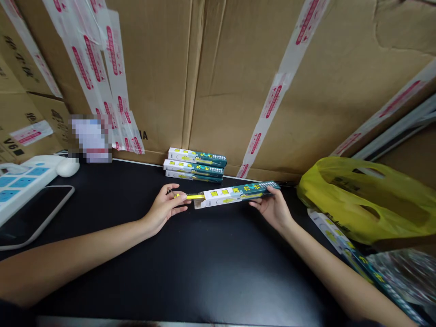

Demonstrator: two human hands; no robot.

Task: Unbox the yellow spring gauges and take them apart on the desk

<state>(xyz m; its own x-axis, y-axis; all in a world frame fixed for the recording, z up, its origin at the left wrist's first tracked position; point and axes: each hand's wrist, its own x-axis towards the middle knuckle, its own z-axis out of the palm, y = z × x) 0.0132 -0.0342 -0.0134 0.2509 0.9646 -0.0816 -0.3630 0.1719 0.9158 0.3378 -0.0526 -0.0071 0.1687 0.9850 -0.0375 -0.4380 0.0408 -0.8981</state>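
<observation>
A long narrow white-and-green carton (238,194) is held over the black table, its left end open. My right hand (274,209) grips the carton's green right end between thumb and fingers. At the open end, my left hand (166,206) pinches a slim yellow spring scale (194,196), which lies partly inside the carton. A thin wire loop shows by the left fingers. The rest of the scale is hidden in the carton, whose printed side pictures a yellow scale with a hook. Behind it, several like cartons (194,165) lie stacked against the cardboard.
Large taped cardboard (235,68) walls the table's back. To the left are a white power strip (30,168), a white rounded object (67,167) and a phone (37,213). On the right lie a yellow plastic bag (327,186), another carton (357,259) and clear plastic wrap (405,272).
</observation>
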